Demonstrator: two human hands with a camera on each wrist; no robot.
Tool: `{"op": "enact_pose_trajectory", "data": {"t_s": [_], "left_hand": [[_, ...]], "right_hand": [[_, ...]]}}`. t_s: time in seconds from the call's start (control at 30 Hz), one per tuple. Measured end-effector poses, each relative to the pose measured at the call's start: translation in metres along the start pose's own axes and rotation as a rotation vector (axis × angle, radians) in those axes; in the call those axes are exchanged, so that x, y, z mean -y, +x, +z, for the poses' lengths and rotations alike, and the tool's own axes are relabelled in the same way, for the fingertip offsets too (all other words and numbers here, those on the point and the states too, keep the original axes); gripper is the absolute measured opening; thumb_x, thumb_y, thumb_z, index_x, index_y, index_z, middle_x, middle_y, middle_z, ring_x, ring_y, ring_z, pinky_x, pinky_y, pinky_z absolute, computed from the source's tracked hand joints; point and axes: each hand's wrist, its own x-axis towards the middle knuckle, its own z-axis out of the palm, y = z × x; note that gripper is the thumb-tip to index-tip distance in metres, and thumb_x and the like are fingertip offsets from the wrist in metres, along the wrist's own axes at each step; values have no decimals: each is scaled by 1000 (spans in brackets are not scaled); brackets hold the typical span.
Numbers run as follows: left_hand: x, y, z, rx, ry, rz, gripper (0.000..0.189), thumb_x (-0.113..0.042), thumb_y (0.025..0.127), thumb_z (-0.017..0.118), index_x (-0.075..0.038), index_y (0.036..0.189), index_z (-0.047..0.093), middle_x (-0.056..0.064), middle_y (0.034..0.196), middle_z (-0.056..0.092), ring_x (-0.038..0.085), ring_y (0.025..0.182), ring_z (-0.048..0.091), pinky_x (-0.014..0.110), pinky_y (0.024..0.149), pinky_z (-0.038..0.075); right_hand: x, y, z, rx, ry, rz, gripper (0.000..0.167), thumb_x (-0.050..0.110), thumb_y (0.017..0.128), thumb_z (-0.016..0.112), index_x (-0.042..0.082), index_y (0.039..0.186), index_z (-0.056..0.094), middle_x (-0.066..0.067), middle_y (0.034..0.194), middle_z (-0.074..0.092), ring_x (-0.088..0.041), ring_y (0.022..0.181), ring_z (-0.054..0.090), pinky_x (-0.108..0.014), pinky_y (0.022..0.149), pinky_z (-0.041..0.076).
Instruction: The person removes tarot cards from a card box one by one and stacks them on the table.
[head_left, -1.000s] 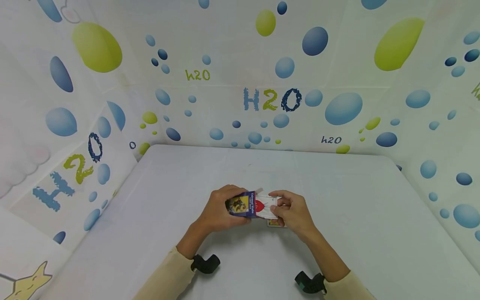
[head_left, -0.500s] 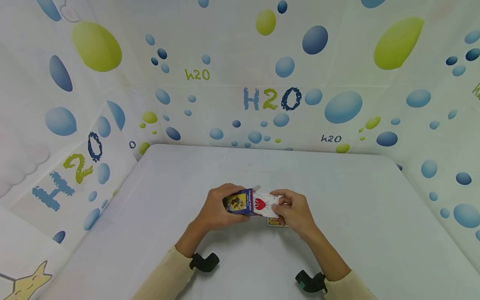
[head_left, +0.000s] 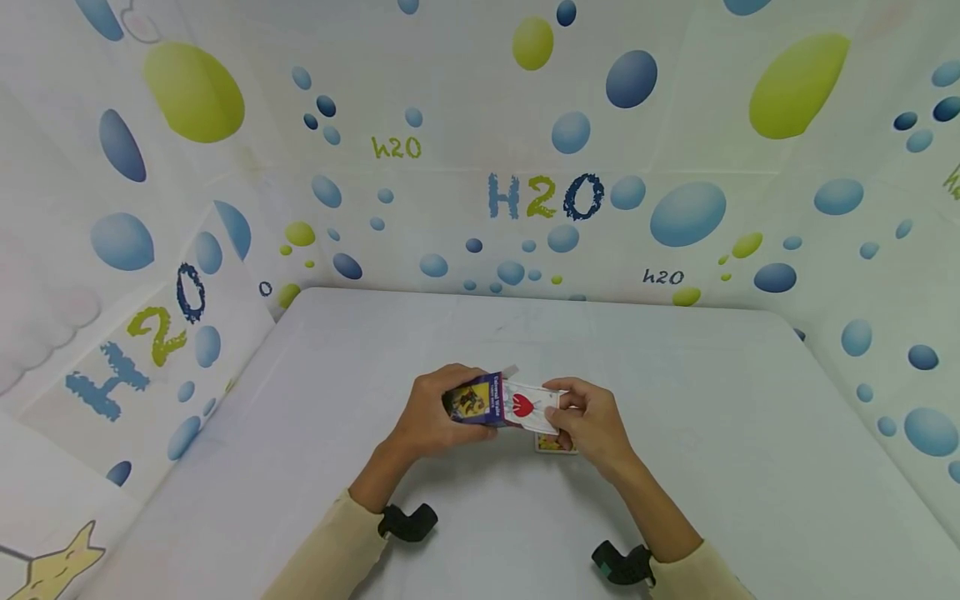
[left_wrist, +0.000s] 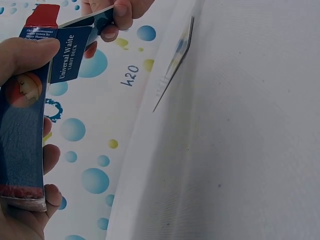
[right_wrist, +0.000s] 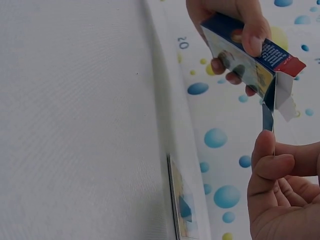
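My left hand [head_left: 435, 414] grips a dark blue tarot card box [head_left: 475, 401] held above the table. Its open end faces right, with a red tab [left_wrist: 43, 16] and a white flap [right_wrist: 286, 95] sticking out. From that end juts a white card with a red heart [head_left: 534, 409], partly hidden inside. My right hand [head_left: 591, 421] pinches the card's outer end between thumb and fingers. Below the right fingers, a small stack of picture cards [head_left: 553, 444] lies on the table; the hand covers part of it.
The white table [head_left: 360, 342] spreads around both hands. Behind it hangs a white backdrop [head_left: 450, 200] with blue and green dots and H2O lettering. Black camera mounts [head_left: 408, 522] sit at both wrists.
The left hand has moved slightly left and up with the box. A little more of the heart card shows, and the right hand has shifted slightly to the right.
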Motion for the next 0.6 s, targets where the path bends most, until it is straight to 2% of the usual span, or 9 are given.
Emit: {"op": "enact_pose_trajectory", "data": {"t_s": [0.2, 0.6], "left_hand": [[2, 0, -1, -6, -1, 15, 68, -29, 68, 93, -15, 130, 68, -3, 121, 69, 15, 106, 61, 34, 89, 53], [2, -1, -3, -31, -12, -22, 66, -30, 69, 92, -15, 129, 69, -4, 120, 69, 15, 104, 60, 35, 87, 54]], "right_hand": [[0, 0, 1, -7, 6, 5, 32, -2, 92, 68, 5, 124, 67, -16, 87, 61, -22, 54, 53, -24, 50, 48], [1, -2, 2, -27, 26, -4, 32, -3, 91, 68, 4, 122, 68, -15, 84, 60, -21, 53, 52, -24, 49, 46]]}}
